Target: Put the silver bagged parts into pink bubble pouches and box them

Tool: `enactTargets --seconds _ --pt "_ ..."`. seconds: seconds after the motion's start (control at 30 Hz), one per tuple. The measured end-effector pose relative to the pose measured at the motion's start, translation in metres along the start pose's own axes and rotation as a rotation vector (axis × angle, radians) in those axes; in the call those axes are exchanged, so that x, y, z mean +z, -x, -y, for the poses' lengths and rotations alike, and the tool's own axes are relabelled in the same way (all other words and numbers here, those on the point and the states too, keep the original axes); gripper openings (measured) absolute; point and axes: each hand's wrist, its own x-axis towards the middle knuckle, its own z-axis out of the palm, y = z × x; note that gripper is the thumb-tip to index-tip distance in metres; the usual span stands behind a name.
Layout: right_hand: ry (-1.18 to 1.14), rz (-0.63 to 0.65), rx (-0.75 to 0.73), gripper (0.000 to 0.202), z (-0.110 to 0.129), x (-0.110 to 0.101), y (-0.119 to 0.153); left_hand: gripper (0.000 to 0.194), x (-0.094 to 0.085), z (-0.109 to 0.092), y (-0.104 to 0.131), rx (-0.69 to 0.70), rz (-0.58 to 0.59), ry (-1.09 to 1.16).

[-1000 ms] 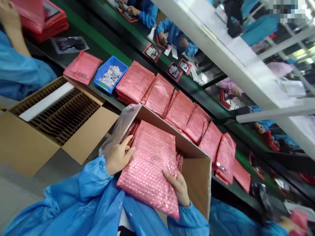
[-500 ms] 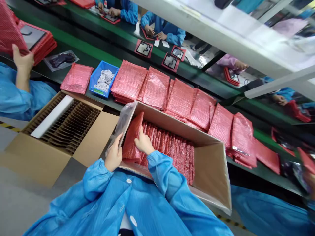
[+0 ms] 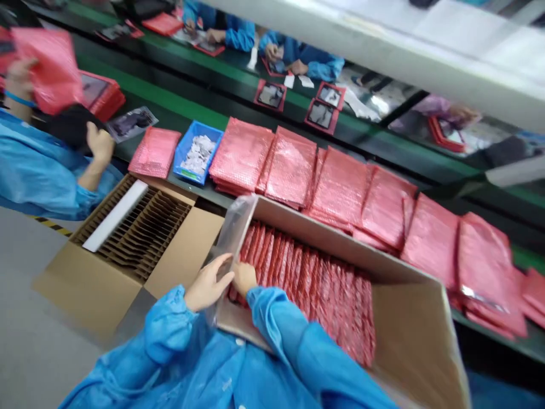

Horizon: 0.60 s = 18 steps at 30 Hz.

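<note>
A cardboard box (image 3: 409,318), lined with clear plastic, stands before me. It holds a tight row of red bubble-wrap pouches (image 3: 306,278) on edge at its left. My right hand (image 3: 246,278) is inside the box's left end, fingers curled down by the first pouch; what they grip, if anything, is hidden. Beside it, my left hand (image 3: 210,282) is open at the left rim, thumb and fingers apart, close to the plastic liner (image 3: 232,224).
Stacks of red pouches (image 3: 343,182) line the bench behind the box, beside a blue bin (image 3: 181,156) of small white pieces. At left stands a carton (image 3: 85,295) with cardboard dividers and a white foam strip (image 3: 117,216). A co-worker's arms (image 3: 51,159) handle a red pouch.
The leaning pouch at the box's left end now stands in line with the row. My right hand has moved down there from its top. The view has shifted, and the co-worker has lifted a pouch.
</note>
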Motion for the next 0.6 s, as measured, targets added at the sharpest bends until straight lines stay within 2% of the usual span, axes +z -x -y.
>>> enactTargets --seconds 0.07,0.17,0.23,0.3,0.37,0.43,0.5,0.6 --pt "0.013 -0.021 -0.001 0.025 -0.004 0.002 0.001 0.035 -0.029 0.001 -0.047 -0.061 0.004 -0.164" --pt "0.020 -0.099 0.002 0.019 -0.017 0.003 0.000 0.025 -0.088 -0.002 -0.141 -0.154 -0.157 -0.446" --pt "0.011 -0.197 0.010 0.027 -0.036 0.004 0.000 0.026 -0.126 -0.004 -0.203 -0.193 -0.278 -0.529" --pt "-0.006 -0.318 0.032 0.037 -0.062 0.006 0.000 0.027 -0.154 -0.002 -0.256 -0.220 -0.339 -0.597" --pt "-0.029 -0.409 0.049 0.046 -0.089 0.013 -0.002 0.028 -0.170 0.005 -0.297 -0.233 -0.345 -0.654" --pt "-0.064 -0.484 0.035 0.052 -0.111 0.024 -0.008 0.031 -0.178 0.016 -0.326 -0.245 -0.318 -0.702" --pt "-0.118 -0.599 -0.007 0.052 -0.123 0.038 -0.016 0.033 -0.181 0.029 -0.343 -0.266 -0.270 -0.740" --pt "-0.181 -0.768 -0.070 0.042 -0.128 0.055 -0.025 0.034 -0.181 0.046 -0.357 -0.301 -0.195 -0.772"
